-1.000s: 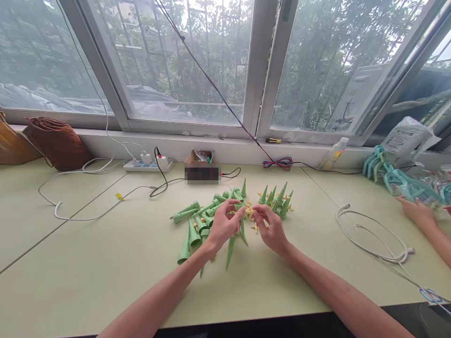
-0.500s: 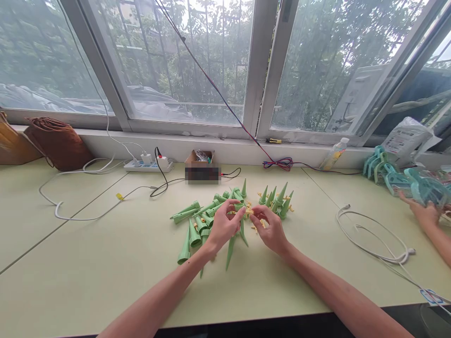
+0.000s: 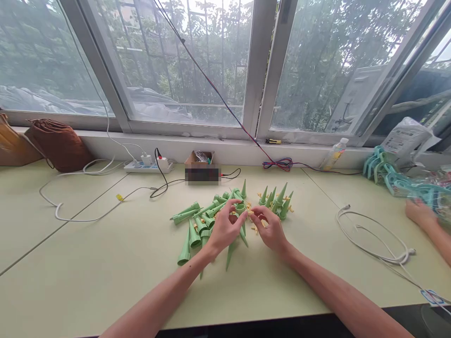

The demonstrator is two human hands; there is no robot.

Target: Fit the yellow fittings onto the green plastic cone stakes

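Several green plastic spikes (image 3: 192, 225) lie in a heap on the pale green table (image 3: 105, 263). My left hand (image 3: 221, 230) pinches the round top of one green spike (image 3: 241, 211), tip pointing down towards me. My right hand (image 3: 269, 229) is closed in a pinch on a small yellow plastic piece (image 3: 251, 212) right beside that spike's top. More small yellow pieces (image 3: 255, 229) lie under my right hand. A group of assembled green spikes (image 3: 278, 199) with yellow parts stands upright just behind my hands.
A white cable (image 3: 373, 239) loops on the table to the right. Another person's hand (image 3: 419, 213) rests at the far right near turquoise plastic parts (image 3: 387, 176). A power strip (image 3: 148, 164), cables, a small box (image 3: 200, 162) and a brown bag (image 3: 56, 141) line the windowsill side.
My two hands stay together over the heap, with only small finger movement at the spike's top. The other person's hand at the right has shifted down and away from the turquoise parts.
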